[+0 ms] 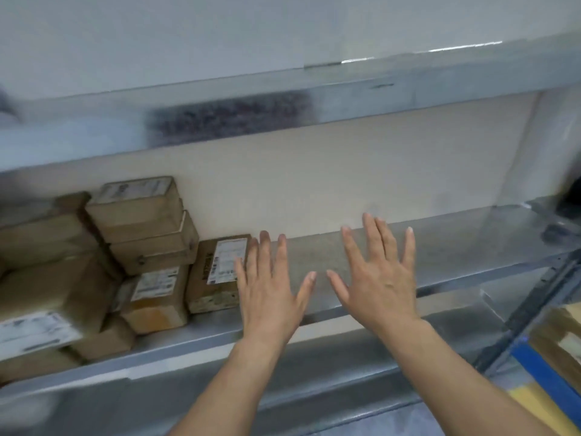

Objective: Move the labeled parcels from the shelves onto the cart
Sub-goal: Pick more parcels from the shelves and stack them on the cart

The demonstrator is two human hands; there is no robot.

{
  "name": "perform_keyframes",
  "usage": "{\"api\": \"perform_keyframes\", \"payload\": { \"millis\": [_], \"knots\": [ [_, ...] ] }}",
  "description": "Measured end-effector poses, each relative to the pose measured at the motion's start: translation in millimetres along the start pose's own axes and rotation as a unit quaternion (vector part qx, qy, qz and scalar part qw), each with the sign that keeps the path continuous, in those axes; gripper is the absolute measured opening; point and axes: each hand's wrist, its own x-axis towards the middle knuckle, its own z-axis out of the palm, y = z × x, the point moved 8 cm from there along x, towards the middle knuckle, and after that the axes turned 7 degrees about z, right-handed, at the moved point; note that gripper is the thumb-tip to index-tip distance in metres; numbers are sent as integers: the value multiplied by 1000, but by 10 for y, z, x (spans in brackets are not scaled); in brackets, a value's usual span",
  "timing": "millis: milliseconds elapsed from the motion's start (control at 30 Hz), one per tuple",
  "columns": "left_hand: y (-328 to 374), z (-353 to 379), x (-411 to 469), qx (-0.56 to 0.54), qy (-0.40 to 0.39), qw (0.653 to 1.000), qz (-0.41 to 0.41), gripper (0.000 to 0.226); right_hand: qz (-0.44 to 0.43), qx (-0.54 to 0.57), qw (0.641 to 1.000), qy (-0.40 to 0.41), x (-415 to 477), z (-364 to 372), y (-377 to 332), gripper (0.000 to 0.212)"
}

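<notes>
Inspecting the head view: both arms are extended toward the middle shelf of a metal rack. The left hand has its grip apart, fingers straight and spread, holding nothing. Its fingertips overlap the right edge of the nearest parcel in the picture, but blur prevents confirming contact. The right hand is likewise apart and empty, spread over the bare stretch of shelf, well clear of any box.

Task items: the parcels occupy the left part of this shelf. They are brown cartons stacked against the back wall, several with white labels facing up or outward. The nearest parcel lies flat at the right end of the group, label up, with nothing on top of it.

Judgement: that carton is the most accessible. Flat, open hands would suit closing on it from both sides, which likely explains their posture. The upper shelf overhangs the stack, so a carton would probably need drawing forward rather than lifting high.

No cart can be identified with certainty. A blue frame with cardboard beside it at lower right may belong to one.

Assessment: approach stage only, with no parcel yet gripped and most of the stock on the shelf.
</notes>
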Motion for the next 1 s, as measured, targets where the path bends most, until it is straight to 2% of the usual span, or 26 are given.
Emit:
{"api": "perform_keyframes", "payload": {
  "millis": [267, 400, 500, 700, 767, 867, 1000],
  "knots": [
    [-1171, -353, -35, 11, 36, 997, -74, 75, -53, 14, 998, -13, 299, 85, -1110, 74],
    [-1687, -503, -70, 25, 36, 993, -111, 77, -79, -8, 996, -43, 356, 205, -1561, 72],
    [-2077, -679, -48, 25, 51, 988, -141, 82, -111, 8, 993, -33, 446, 192, -1925, 72],
    [-2651, -866, 124, -52, 19, 979, -198, 81, -123, 23, 990, -67, 761, 196, -2546, 76],
    [-2782, -858, 204, -84, 1, 973, -215, 78, -98, 61, 986, -124, 877, 292, -2679, 79],
    [-2949, -789, 297, -133, -21, 961, -243, 75, -50, 152, 975, -155, 1005, 339, -2782, 78],
    [-3101, -654, 392, -253, -2, 936, -246, 68, 21, 289, 929, -229, 1138, 465, -2851, 74]
  ]
}}
